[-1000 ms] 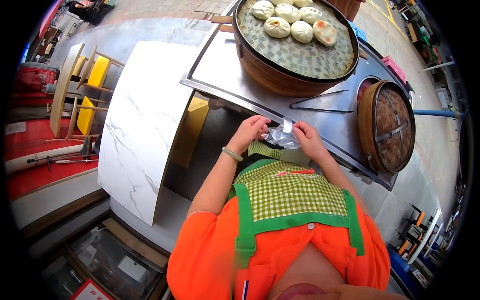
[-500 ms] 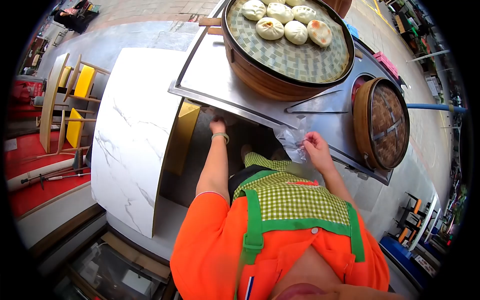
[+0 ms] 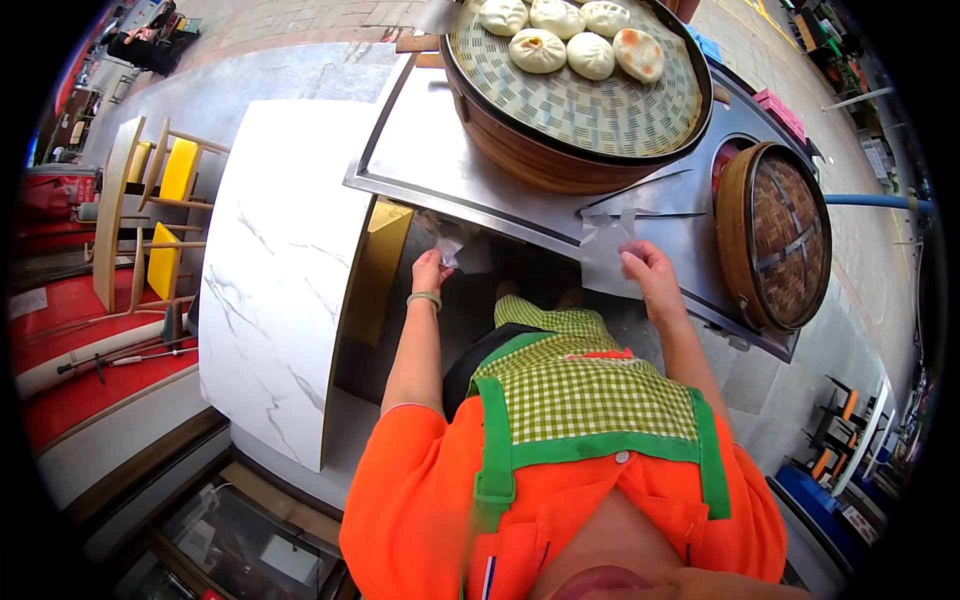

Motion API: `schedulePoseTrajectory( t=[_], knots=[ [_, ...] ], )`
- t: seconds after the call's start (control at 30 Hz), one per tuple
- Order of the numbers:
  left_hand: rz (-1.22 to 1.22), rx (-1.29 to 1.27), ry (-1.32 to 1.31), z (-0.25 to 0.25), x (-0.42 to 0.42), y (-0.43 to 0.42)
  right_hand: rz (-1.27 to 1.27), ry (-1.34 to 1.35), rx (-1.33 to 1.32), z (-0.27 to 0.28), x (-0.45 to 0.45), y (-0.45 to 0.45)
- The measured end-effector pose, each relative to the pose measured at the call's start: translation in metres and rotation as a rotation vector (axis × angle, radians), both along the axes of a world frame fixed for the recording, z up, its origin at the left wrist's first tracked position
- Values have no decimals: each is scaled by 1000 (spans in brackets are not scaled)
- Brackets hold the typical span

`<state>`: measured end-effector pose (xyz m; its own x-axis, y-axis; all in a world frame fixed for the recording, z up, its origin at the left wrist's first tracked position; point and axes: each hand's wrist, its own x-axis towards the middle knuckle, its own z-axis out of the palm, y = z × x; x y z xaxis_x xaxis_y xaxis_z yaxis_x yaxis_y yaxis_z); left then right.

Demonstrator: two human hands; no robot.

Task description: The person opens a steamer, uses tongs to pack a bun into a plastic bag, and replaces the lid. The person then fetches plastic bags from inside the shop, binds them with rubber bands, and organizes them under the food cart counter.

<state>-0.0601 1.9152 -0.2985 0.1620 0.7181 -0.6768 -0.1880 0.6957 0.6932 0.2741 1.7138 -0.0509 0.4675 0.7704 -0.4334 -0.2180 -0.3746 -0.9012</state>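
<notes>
My right hand (image 3: 652,272) pinches a thin clear plastic bag (image 3: 606,258), which hangs spread out at the edge of the steel counter. My left hand (image 3: 430,272) is closed on a small piece of whitish, see-through plastic (image 3: 450,247), low beside the opening under the counter. Above both hands, a large round bamboo steamer (image 3: 560,165) stands with several steamed buns (image 3: 590,57) grouped at its far side. Metal tongs (image 3: 640,212) lie on the counter just past the bag, partly behind it.
A smaller steamer with a woven bamboo lid (image 3: 785,235) stands at the counter's right end. To the left is a white marble-patterned table (image 3: 275,270), with a yellow panel (image 3: 385,240) beside it. Wooden chairs with yellow seats (image 3: 180,170) stand farther left.
My left hand has drawn back from under the counter and now shows the whitish plastic. My right hand has shifted slightly right and up, and the bag has opened out flatter.
</notes>
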Motion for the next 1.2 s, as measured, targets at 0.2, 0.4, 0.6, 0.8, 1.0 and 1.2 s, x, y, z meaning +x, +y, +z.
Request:
schedulePoseTrajectory(
  t=[0.2,0.4,0.6,0.8,1.0,1.2],
  knots=[
    [-595,228,314,89,34,-2,54,33,-1,6,3,-4],
    [-834,844,75,275,144,-48,181,0,37,13,3,-6],
    [-1237,1168,201,278,198,-55,367,-188,158,28,13,-18],
    [-1277,699,41,275,212,-75,172,-495,274,32,26,-40],
    [-1092,601,-111,240,235,-102,84,-747,79,47,30,-58],
    [-1168,548,-148,250,250,-115,24,4,201,0,38,-57]
  ],
)
